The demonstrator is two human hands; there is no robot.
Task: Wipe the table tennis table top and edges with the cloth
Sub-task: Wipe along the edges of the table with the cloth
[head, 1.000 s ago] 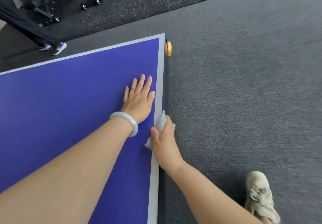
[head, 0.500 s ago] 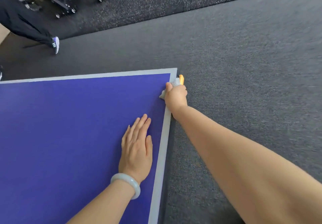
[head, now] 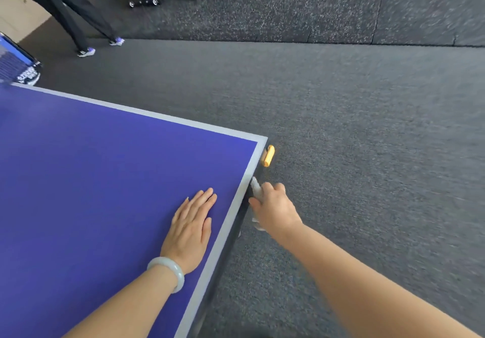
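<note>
Against the side edge of the surface (head: 105, 180), just short of the corner, the right grip (head: 275, 207) holds the white cloth (head: 256, 188) bunched, its ends poking out ahead of and behind it. Light, soft and limp, it probably wipes best wadded under the palm. Beside it, the left grip (head: 191, 228) lies flat, empty.

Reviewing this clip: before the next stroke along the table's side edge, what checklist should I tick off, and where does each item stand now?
1. Grip on cloth by right hand: ok.
2. Contact of cloth with the table's side edge: cannot tell, only close beside it.
3. Bracing left hand flat on the table top: ok.
4. Edge free up to the corner: not ok, orange fitting juts out.
5. Space from bystander: ok, standing well off.
</note>
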